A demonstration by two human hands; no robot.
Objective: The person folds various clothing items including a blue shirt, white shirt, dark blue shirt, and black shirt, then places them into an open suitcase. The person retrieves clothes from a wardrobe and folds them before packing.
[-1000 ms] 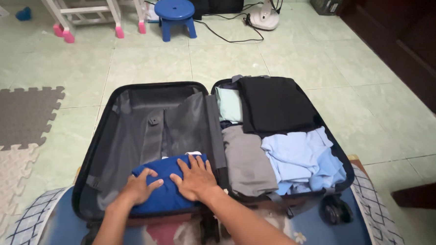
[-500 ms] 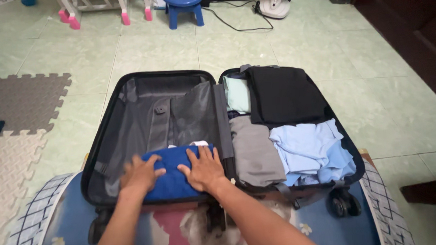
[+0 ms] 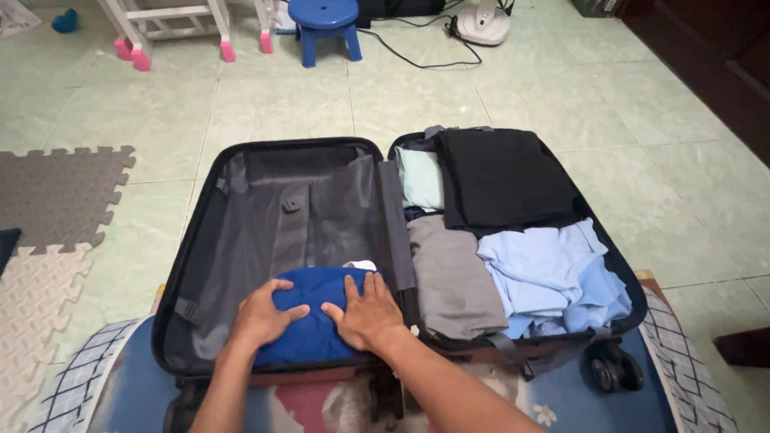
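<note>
Head view looks down on both palms spread flat: left hand (image 3: pixel 264 315) and right hand (image 3: pixel 365 313) press side by side on a folded blue garment (image 3: pixel 313 310) in the near corner of the open suitcase (image 3: pixel 231 249). Seemingly the flattening step; beyond the fingertips, the grey lining lies bare.

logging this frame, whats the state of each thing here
suitcase: open flat, both halves up
left half: mostly bare, one garment
blue garment: folded, lying in the left half
left hand: flat on the blue garment
right hand: flat on the blue garment
right half: full of folded clothes
black garment: folded, on top
stool: upright
</note>
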